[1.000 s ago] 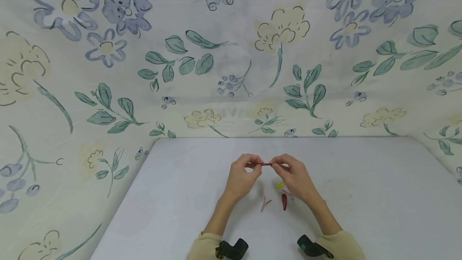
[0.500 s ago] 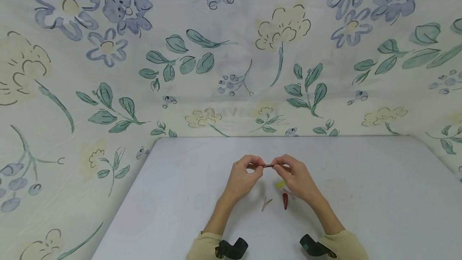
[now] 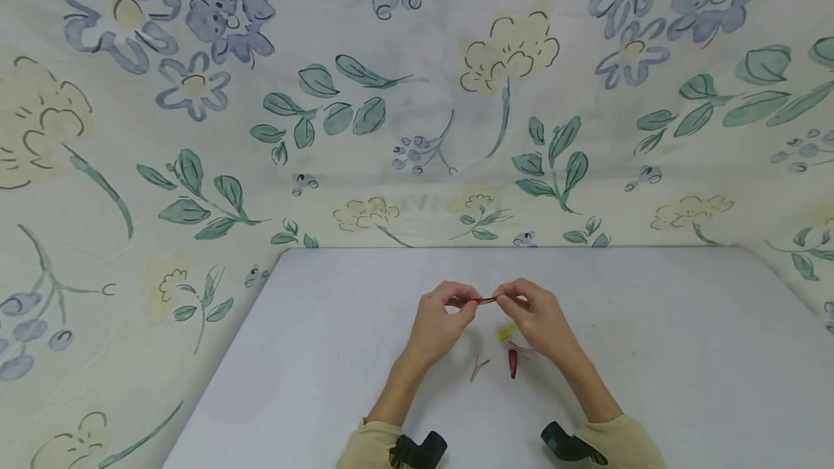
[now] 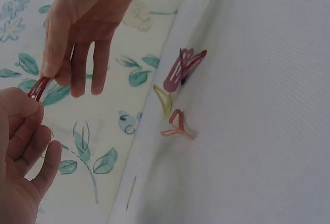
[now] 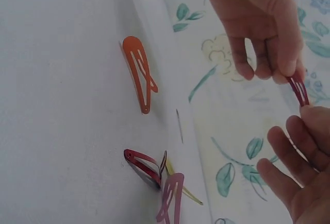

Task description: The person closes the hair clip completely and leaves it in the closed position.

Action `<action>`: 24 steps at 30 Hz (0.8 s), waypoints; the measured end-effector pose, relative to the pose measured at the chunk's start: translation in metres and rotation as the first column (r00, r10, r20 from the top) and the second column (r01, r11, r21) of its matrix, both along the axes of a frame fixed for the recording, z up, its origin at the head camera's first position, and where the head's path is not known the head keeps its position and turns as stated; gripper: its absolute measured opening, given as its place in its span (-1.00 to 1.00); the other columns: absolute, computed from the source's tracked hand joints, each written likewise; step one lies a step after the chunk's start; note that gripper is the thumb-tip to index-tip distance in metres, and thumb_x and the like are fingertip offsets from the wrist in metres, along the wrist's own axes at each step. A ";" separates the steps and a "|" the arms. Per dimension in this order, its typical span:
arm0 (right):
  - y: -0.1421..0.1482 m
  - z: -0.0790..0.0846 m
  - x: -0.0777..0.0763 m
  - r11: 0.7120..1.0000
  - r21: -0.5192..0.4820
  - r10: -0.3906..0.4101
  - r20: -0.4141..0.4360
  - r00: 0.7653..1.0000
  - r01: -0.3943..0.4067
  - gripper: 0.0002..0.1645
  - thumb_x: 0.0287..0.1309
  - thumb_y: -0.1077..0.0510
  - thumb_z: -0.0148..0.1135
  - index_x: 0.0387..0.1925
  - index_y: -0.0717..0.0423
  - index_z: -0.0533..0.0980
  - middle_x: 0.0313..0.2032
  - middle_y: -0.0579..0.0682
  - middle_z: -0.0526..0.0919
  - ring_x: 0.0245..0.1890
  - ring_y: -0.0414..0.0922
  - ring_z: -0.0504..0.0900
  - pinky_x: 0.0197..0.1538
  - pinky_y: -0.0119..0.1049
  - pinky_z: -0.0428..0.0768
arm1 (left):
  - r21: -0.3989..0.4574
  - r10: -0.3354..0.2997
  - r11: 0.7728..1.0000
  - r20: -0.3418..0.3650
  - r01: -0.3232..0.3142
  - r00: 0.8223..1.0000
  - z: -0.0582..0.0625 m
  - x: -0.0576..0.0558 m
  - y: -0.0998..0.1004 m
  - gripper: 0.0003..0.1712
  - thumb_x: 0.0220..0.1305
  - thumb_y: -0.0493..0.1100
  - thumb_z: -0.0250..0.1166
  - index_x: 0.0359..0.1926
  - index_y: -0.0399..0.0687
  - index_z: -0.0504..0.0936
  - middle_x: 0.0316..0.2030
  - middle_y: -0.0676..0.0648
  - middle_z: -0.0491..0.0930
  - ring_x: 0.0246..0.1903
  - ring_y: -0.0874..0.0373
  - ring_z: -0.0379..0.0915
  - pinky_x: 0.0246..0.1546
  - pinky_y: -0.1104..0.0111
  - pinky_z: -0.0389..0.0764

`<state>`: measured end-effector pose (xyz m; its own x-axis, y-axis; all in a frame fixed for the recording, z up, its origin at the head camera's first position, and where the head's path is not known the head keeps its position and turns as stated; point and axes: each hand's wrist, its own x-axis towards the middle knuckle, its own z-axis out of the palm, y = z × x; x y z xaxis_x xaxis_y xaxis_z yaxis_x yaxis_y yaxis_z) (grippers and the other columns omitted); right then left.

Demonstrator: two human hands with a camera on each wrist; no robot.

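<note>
Between my two hands, a dark red snap hair clip (image 3: 486, 301) is held up above the table. My left hand (image 3: 439, 320) pinches one end of it between thumb and forefinger. At the other end, thumb and forefinger of my right hand (image 3: 536, 318) pinch it too. Slots show along the clip (image 5: 298, 90) in the right wrist view. Below the hands lie more snap clips: a red one (image 3: 512, 364), a yellow one (image 3: 505, 331), a pink one (image 5: 172, 195) and an orange one (image 5: 134, 64). Several of them stand bent open.
A white table (image 3: 313, 382) bears the loose clips, close together in front of the person. Floral cloth (image 3: 417, 93) hangs behind and at the sides. Black wrist cameras (image 3: 420, 449) sit on both forearms near the sleeves.
My right hand has shifted slightly to the right, and a little more of the red hair clip shows between the fingertips. The clips on the table have stayed put.
</note>
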<state>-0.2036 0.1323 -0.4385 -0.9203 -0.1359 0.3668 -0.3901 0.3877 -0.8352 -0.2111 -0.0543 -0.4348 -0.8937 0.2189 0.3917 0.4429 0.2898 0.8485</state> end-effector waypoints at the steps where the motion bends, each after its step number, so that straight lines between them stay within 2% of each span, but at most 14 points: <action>1: 0.000 0.000 0.000 1.000 -0.005 -0.004 0.011 1.000 0.004 -0.92 0.27 0.33 0.23 -0.22 0.19 0.60 -0.25 0.01 0.66 -0.12 -0.03 0.65 0.06 -0.11 0.62 | -0.001 0.006 1.000 -0.004 -0.006 1.000 0.000 0.000 0.000 -0.91 0.22 -0.36 0.30 -0.27 -0.14 0.70 -0.31 -0.05 0.65 -0.25 0.11 0.54 -0.10 0.11 0.61; 10: -0.002 -0.001 0.001 0.999 -0.051 -0.007 0.041 0.999 0.009 -0.88 0.26 0.30 0.25 -0.19 0.14 0.64 -0.22 0.00 0.69 -0.09 -0.04 0.64 0.07 -0.13 0.62 | 0.022 0.002 1.000 -0.036 -0.001 0.999 -0.003 -0.004 -0.004 -0.88 0.22 -0.37 0.30 -0.24 -0.12 0.69 -0.30 -0.01 0.66 -0.24 0.14 0.51 -0.12 0.14 0.61; 16: -0.003 -0.001 0.004 0.998 -0.058 -0.013 0.032 0.999 0.015 -0.86 0.26 0.29 0.26 -0.16 0.13 0.65 -0.19 0.00 0.68 -0.07 -0.05 0.64 0.05 -0.16 0.63 | 0.046 -0.001 0.999 0.011 0.000 1.000 -0.004 -0.004 -0.003 -0.87 0.24 -0.35 0.30 -0.22 -0.09 0.70 -0.27 0.00 0.67 -0.21 0.15 0.49 -0.08 0.20 0.58; 19: -0.004 -0.001 0.004 0.998 -0.064 -0.013 0.022 1.000 0.014 -0.85 0.26 0.29 0.27 -0.14 0.16 0.64 -0.18 0.00 0.69 -0.07 -0.05 0.64 0.04 -0.19 0.64 | 0.030 0.009 1.000 0.045 -0.010 0.999 0.000 -0.002 -0.002 -0.87 0.26 -0.37 0.28 -0.20 -0.16 0.70 -0.26 -0.07 0.67 -0.19 0.12 0.48 -0.08 0.22 0.57; 22: -0.005 -0.001 0.004 0.998 -0.068 -0.011 0.006 1.000 0.011 -0.84 0.24 0.29 0.28 -0.13 0.18 0.64 -0.18 0.00 0.69 -0.08 -0.05 0.64 0.02 -0.21 0.64 | 0.015 0.014 1.000 0.056 -0.015 0.998 0.014 0.008 -0.002 -0.87 0.27 -0.39 0.24 -0.20 -0.24 0.69 -0.26 -0.14 0.67 -0.20 0.11 0.47 -0.09 0.27 0.55; 24: -0.005 -0.002 0.004 0.998 -0.066 -0.009 -0.006 1.000 0.008 -0.83 0.24 0.29 0.29 -0.13 0.17 0.63 -0.18 0.00 0.68 -0.09 -0.04 0.64 0.00 -0.22 0.65 | 0.006 0.020 1.000 0.049 -0.021 0.999 0.014 0.008 -0.003 -0.86 0.28 -0.36 0.24 -0.20 -0.19 0.71 -0.26 -0.09 0.67 -0.20 0.13 0.47 -0.10 0.30 0.55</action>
<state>-0.1994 0.1269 -0.4403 -0.9191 -0.1035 0.3801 -0.3920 0.3356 -0.8566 -0.2033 -0.0571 -0.4213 -0.9161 0.1978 0.3487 0.3947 0.2928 0.8709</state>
